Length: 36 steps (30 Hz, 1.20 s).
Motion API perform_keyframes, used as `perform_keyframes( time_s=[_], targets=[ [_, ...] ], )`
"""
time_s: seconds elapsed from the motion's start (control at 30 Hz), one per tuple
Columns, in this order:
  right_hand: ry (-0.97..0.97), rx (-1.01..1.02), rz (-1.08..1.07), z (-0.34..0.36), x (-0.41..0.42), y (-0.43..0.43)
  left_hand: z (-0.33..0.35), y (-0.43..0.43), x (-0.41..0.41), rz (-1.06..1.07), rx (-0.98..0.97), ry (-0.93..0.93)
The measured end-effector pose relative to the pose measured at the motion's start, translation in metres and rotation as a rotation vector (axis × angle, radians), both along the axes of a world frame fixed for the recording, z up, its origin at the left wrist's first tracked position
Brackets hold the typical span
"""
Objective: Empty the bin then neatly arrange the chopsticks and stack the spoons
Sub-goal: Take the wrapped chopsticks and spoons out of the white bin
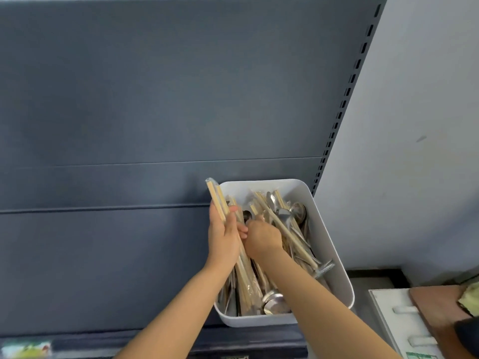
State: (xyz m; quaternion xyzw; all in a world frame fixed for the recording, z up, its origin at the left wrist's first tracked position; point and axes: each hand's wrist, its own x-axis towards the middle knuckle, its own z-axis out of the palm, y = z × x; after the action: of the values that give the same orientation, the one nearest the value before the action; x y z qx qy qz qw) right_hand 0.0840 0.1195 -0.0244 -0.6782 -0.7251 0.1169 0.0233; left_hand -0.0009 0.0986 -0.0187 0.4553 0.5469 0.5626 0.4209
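Bin [330,244]: white plastic, lower centre-right of the frame, resting on a dark shelf [103,268] in front of a dark back panel. It is well loaded, with wrapped chopsticks [216,196] and metal spoons [298,211] mixed in one heap, some lengthwise and some crossing.

Left grip [223,230]: closed round a bundle of chopsticks, held over the bin's left edge with the tips pointing to the top of the frame.

Right grip [261,238]: down among the contents just beside the left, seen from the back. The fingertips are buried, so I cannot tell whether it has hold of anything.

Progress, as judged: early. Emptying is under way, with one handful gathered and most of the load inside. No chopsticks are laid out on the shelf and no spoons are stacked in view. Sorting, aligning and stacking all remain.
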Motion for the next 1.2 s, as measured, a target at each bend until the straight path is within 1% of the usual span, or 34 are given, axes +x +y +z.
perform_keyframes(
  time_s=[0.07, 0.1, 0.2, 0.3, 0.37, 0.43, 0.47, 0.5, 0.57, 0.67, 0.73, 0.87, 0.93, 0.97, 1.03, 1.1, 1.13, 1.2],
  targets=[
    [0.066, 0.021, -0.017, 0.000, 0.001, 0.002, 0.006, -0.002, -0.001, 0.032, -0.021, -0.048],
    [0.139, 0.054, -0.048, -0.001, 0.003, 0.003, 0.010, -0.003, -0.003, 0.062, -0.029, -0.093],
    [0.445, 0.231, -0.179, 0.003, 0.012, 0.009, 0.022, -0.005, -0.014, 0.164, -0.094, -0.291],
    [0.711, 0.338, -0.162, 0.016, 0.015, 0.019, 0.038, -0.005, -0.026, 0.180, -0.136, -0.545],
    [0.906, 0.335, -0.143, 0.028, 0.014, 0.025, 0.049, -0.006, -0.029, 0.172, -0.137, -0.678],
    [1.076, 0.278, -0.120, 0.040, 0.010, 0.026, 0.056, -0.007, -0.030, 0.178, -0.129, -0.740],
    [1.118, 0.248, -0.090, 0.046, 0.008, 0.025, 0.059, -0.008, -0.031, 0.180, -0.123, -0.747],
    [1.153, 0.218, -0.050, 0.051, 0.006, 0.024, 0.063, -0.008, -0.032, 0.179, -0.113, -0.742],
    [1.156, 0.143, 0.048, 0.061, -0.001, 0.018, 0.068, -0.006, -0.037, 0.170, -0.087, -0.725],
    [1.013, -0.018, 0.233, 0.064, -0.019, 0.005, 0.077, -0.005, -0.051, 0.146, -0.054, -0.692],
    [1.041, -0.129, 0.297, 0.064, -0.039, -0.005, 0.083, -0.005, -0.065, 0.145, -0.045, -0.622],
    [1.234, -0.472, 0.188, 0.080, -0.082, -0.018, 0.084, -0.007, -0.104, 0.144, -0.019, -0.410],
    [1.240, -0.623, 0.181, 0.090, -0.105, -0.020, 0.080, -0.007, -0.131, 0.122, -0.033, -0.282],
    [1.232, -0.664, 0.188, 0.091, -0.120, -0.019, 0.078, -0.006, -0.148, 0.101, -0.051, -0.236],
    [1.192, -0.677, 0.191, 0.081, -0.154, -0.019, 0.067, -0.003, -0.186, 0.060, -0.110, -0.210],
    [1.114, -0.612, 0.157, 0.056, -0.194, -0.021, 0.045, 0.000, -0.228, 0.043, -0.200, -0.210],
    [1.093, -0.579, 0.116, 0.042, -0.214, -0.022, 0.030, 0.001, -0.250, 0.030, -0.262, -0.181],
    [1.138, -0.551, -0.021, 0.013, -0.252, -0.024, 0.001, 0.003, -0.291, -0.015, -0.409, -0.139]
  ],
)
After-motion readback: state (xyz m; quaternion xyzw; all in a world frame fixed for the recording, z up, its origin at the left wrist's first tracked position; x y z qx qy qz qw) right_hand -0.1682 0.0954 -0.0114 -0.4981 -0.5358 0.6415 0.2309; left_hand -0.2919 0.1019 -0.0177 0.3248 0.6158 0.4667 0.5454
